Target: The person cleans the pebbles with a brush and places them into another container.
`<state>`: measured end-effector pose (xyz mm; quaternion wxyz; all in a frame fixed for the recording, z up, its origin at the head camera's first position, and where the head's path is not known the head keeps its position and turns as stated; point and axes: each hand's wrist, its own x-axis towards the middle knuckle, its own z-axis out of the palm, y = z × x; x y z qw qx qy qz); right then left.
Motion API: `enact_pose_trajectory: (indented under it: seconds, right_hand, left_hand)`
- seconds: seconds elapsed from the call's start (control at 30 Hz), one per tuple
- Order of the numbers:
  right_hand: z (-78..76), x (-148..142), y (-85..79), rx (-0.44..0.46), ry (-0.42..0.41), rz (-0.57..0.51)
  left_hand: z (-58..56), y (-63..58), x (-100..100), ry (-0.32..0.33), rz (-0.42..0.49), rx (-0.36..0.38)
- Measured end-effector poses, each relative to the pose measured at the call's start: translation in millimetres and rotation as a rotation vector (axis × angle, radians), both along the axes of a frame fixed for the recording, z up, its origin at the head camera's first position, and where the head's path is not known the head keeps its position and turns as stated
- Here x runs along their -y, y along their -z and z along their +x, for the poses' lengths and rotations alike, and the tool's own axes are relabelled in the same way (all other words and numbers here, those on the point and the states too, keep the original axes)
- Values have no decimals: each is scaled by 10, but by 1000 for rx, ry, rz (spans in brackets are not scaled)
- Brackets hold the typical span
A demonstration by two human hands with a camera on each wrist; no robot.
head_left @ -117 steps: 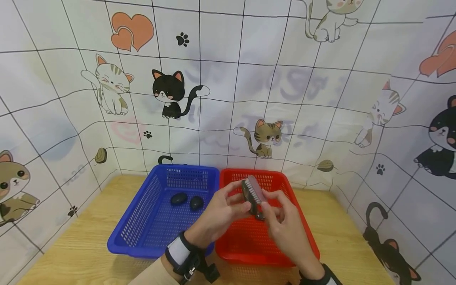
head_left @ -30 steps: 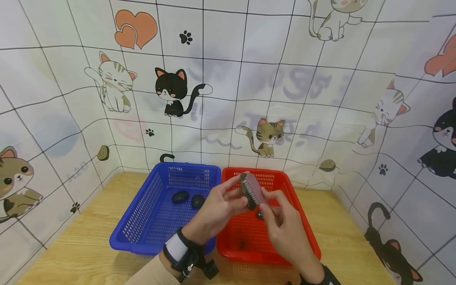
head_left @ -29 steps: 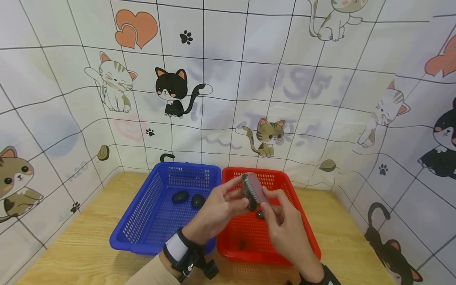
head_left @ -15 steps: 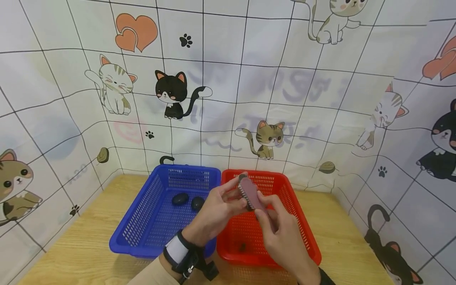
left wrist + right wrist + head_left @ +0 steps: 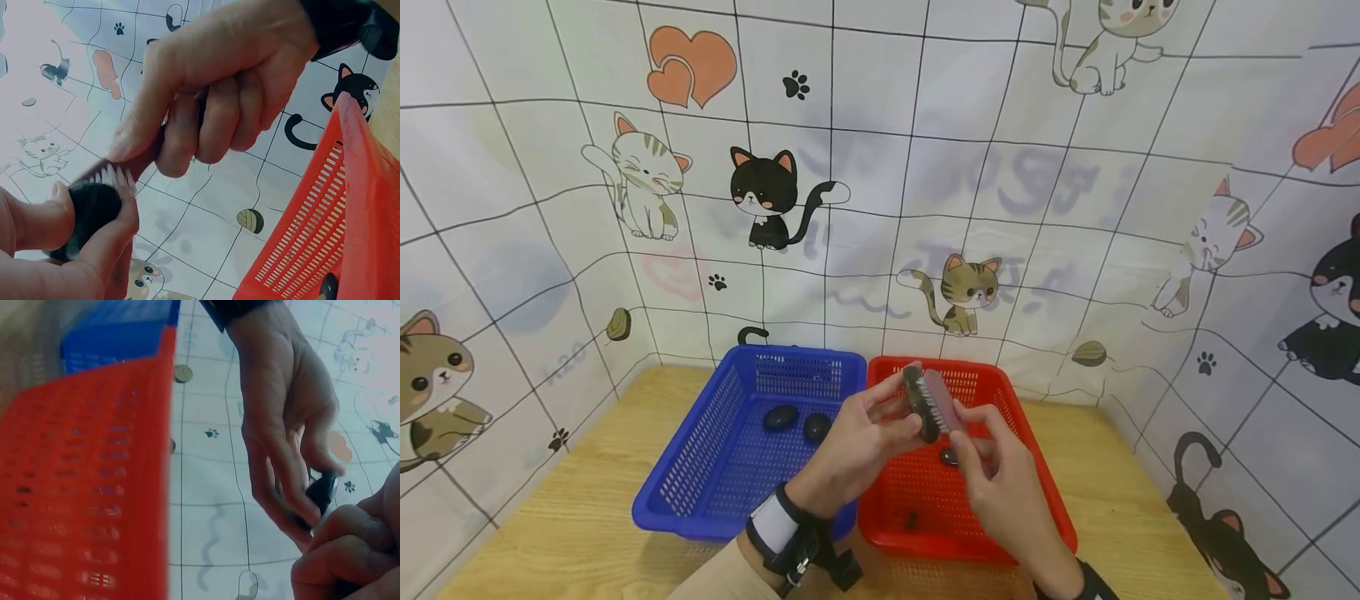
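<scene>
My left hand (image 5: 857,442) holds a smooth dark stone (image 5: 94,215) between thumb and fingers, raised over the red basket. My right hand (image 5: 1007,475) grips a small scrubbing brush (image 5: 945,398) with a mauve back and white bristles (image 5: 112,175). The bristles face the stone and lie right against its edge. In the right wrist view, the knuckles of my right hand hide the brush, while the stone shows between the left hand's fingertips.
The red basket (image 5: 1063,521) sits under the hands, with a dark shiny stone (image 5: 948,457) in it. To its left stands the blue basket (image 5: 651,512), with two dark stones (image 5: 780,417) inside. A cat-print sheet (image 5: 865,192) hangs behind the wooden table (image 5: 572,500).
Half a second ago the brush lay further over the stone with its back showing; now it has swung right, and more stone and bristles show. The left hand keeps its hold.
</scene>
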<state>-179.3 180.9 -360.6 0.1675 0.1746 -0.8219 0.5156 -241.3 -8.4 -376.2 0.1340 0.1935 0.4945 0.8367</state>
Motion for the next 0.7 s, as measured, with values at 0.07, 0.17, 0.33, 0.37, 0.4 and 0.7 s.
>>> enact_pose_trajectory:
  seconds: [0.07,0.17,0.33,0.37,0.4,0.7]
  right_hand:
    - [17,3,57,-3,-18,2]
    - [0,18,97,-74,-51,27]
    - [-77,56,-3,-188,-83,52]
    - [-95,51,-22,-177,-83,47]
    - [-112,42,-35,-152,-83,36]
    - [-195,-163,171,58,-41,65]
  left_hand:
    - [-4,9,0,-16,2,-8]
    - [-3,26,-15,-32,-13,-32]
    - [17,55,-51,6,-54,-16]
    - [19,56,-56,14,-52,-7]
    - [20,56,-58,17,-45,5]
    - [-4,22,-15,-22,-19,8]
